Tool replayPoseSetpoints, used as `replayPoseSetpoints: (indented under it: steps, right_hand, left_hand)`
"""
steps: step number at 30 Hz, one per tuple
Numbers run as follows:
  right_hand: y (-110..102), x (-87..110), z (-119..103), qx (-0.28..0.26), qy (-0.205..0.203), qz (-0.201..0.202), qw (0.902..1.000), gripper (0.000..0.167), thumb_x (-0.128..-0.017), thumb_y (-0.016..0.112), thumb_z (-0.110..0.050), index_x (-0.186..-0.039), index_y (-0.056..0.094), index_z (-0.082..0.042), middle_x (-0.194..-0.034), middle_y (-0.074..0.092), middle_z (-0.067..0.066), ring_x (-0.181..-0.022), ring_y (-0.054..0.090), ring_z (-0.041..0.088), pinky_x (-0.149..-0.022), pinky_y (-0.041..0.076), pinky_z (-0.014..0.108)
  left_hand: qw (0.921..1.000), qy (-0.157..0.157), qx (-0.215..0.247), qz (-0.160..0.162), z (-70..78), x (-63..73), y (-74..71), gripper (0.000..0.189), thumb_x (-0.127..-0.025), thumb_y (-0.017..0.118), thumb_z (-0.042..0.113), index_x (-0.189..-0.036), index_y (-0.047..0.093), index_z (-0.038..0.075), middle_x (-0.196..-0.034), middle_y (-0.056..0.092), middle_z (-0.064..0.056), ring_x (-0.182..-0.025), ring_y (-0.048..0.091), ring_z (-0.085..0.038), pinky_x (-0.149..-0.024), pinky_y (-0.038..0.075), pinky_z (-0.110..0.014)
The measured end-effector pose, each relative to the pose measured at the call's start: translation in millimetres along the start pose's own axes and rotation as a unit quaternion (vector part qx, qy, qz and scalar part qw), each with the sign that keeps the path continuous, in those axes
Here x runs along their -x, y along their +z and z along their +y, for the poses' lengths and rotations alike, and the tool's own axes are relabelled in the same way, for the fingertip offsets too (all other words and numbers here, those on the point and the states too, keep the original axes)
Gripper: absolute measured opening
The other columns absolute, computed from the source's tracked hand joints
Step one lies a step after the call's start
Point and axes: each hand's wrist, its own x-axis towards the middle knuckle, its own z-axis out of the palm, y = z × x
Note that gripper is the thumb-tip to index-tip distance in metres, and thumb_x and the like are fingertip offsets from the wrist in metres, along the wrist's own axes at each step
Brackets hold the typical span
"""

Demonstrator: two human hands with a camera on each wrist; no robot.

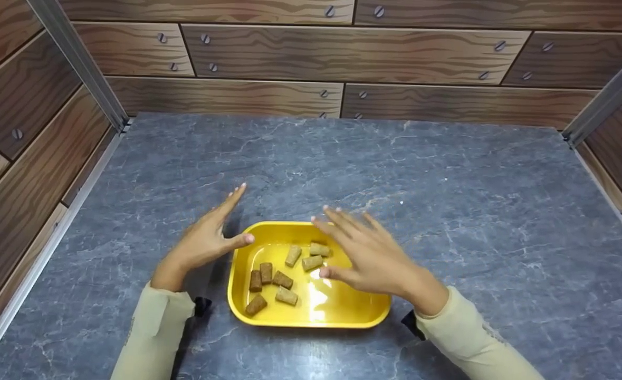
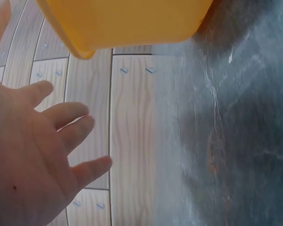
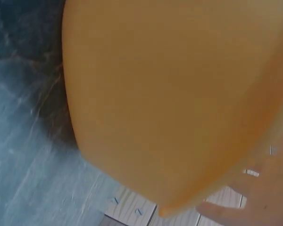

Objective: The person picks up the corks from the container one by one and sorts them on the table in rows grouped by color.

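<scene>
A yellow tray (image 1: 342,311) with rounded corners stands on the table. Inside lie several short, stubby dark brown pieces (image 1: 266,273) and several light tan ones (image 1: 286,296), mostly toward its left and middle. My left hand (image 1: 200,243) is at the tray's left side, fingers spread, thumb tip overlapping the rim in the head view. In the left wrist view its palm faces the camera and holds nothing. Over the tray's right part hovers my right hand (image 1: 371,258), fingers extended, hiding the far right corner. The tray's outer wall (image 3: 170,94) fills most of the right wrist view.
Grey marbled tabletop (image 1: 289,169) surrounds the tray. Wood-patterned panels (image 1: 353,53) close off the back and both sides, with metal posts (image 1: 78,63) at the corners. A few tiny white specks (image 1: 401,202) lie behind the right hand.
</scene>
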Motion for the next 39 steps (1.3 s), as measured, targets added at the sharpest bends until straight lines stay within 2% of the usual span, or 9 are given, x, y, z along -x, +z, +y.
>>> replayPoseSetpoints:
  steps: [4,7,9,13,16,21,28,33,39]
  right_hand:
    - [3.5,-1.6,-3.5,-0.021,-0.036,-0.033,0.9986,0.081,-0.089,0.052,-0.062,-0.154,0.02,-0.026,-0.159,0.022,0.008,-0.146,0.026,0.032,-0.115,0.017,0.06]
    - [4.5,-4.3,-5.5,-0.039,-0.059,-0.065,0.9954,0.083,-0.087,0.056,-0.06,-0.155,0.02,-0.027,-0.158,0.028,0.009,-0.144,0.03,0.029,-0.113,0.025,0.058]
    - [4.5,-6.9,-7.1,-0.049,-0.069,-0.085,0.9929,0.084,-0.086,0.059,-0.059,-0.154,0.02,-0.028,-0.156,0.033,0.007,-0.142,0.035,0.026,-0.112,0.029,0.054]
    - [6.0,-12.7,-10.5,-0.061,-0.085,-0.102,0.9893,0.083,-0.085,0.062,-0.055,-0.154,0.023,-0.028,-0.147,0.043,0.004,-0.128,0.049,0.021,-0.105,0.04,0.045]
    - [8.9,-16.2,-12.3,-0.06,-0.093,-0.096,0.9892,0.081,-0.086,0.063,-0.053,-0.153,0.026,-0.026,-0.139,0.047,0.002,-0.114,0.055,0.017,-0.097,0.046,0.039]
    - [14.1,-19.7,-14.7,-0.068,-0.089,-0.117,0.9868,0.077,-0.087,0.063,-0.051,-0.152,0.026,-0.03,-0.134,0.048,0.0,-0.102,0.058,0.014,-0.085,0.048,0.031]
    - [22.7,-22.5,-16.9,-0.085,-0.091,-0.159,0.9793,0.076,-0.085,0.064,-0.051,-0.151,0.03,-0.033,-0.133,0.048,0.0,-0.097,0.053,0.012,-0.077,0.046,0.025]
    - [29.6,-22.7,-16.9,-0.077,-0.087,-0.183,0.9762,0.073,-0.085,0.064,-0.051,-0.149,0.032,-0.038,-0.125,0.05,-0.001,-0.094,0.048,0.01,-0.078,0.044,0.025]
    - [31.5,-24.0,-17.1,-0.075,-0.075,-0.2,0.974,0.069,-0.086,0.065,-0.046,-0.147,0.033,-0.044,-0.121,0.05,-0.003,-0.09,0.047,0.009,-0.073,0.042,0.023]
  left_hand:
    - [0.9982,0.0,0.057,-0.019,-4.5,4.4,-2.1,0.095,-0.082,0.07,0.051,-0.154,0.008,0.04,-0.161,0.017,-0.007,-0.144,0.024,-0.041,-0.109,0.022,-0.067]
    - [0.9947,0.009,0.098,-0.028,-8.9,6.5,-2.0,0.097,-0.082,0.075,0.04,-0.155,0.012,0.033,-0.159,0.023,-0.012,-0.144,0.027,-0.041,-0.109,0.021,-0.067]
    - [0.9934,0.013,0.109,-0.034,-12.0,7.0,-1.4,0.096,-0.081,0.076,0.037,-0.156,0.017,0.027,-0.156,0.03,-0.015,-0.141,0.033,-0.04,-0.11,0.023,-0.066]
    - [0.9936,0.012,0.102,-0.048,-16.5,5.8,0.1,0.092,-0.08,0.076,0.041,-0.154,0.026,0.018,-0.145,0.046,-0.016,-0.127,0.047,-0.037,-0.105,0.035,-0.06]
    - [0.9944,0.011,0.092,-0.052,-17.7,4.6,0.5,0.087,-0.08,0.078,0.038,-0.151,0.033,0.013,-0.131,0.055,-0.014,-0.11,0.052,-0.029,-0.094,0.043,-0.048]
    - [0.9958,0.007,0.067,-0.062,-16.7,2.5,1.1,0.076,-0.079,0.079,0.032,-0.144,0.045,0.009,-0.106,0.057,-0.009,-0.082,0.046,-0.021,-0.073,0.039,-0.03]
    - [0.9969,-0.008,0.042,-0.066,-18.1,1.4,2.9,0.071,-0.078,0.08,0.035,-0.139,0.052,0.012,-0.094,0.055,-0.008,-0.078,0.044,-0.022,-0.067,0.035,-0.031]
    - [0.9971,-0.022,0.027,-0.068,-19.3,2.2,3.8,0.071,-0.078,0.079,0.039,-0.139,0.052,0.015,-0.093,0.054,-0.005,-0.076,0.043,-0.018,-0.066,0.036,-0.031]
    - [0.9964,-0.031,0.04,-0.067,-21.3,5.0,2.6,0.069,-0.078,0.079,0.037,-0.138,0.053,0.016,-0.094,0.055,-0.005,-0.074,0.043,-0.018,-0.065,0.037,-0.03]
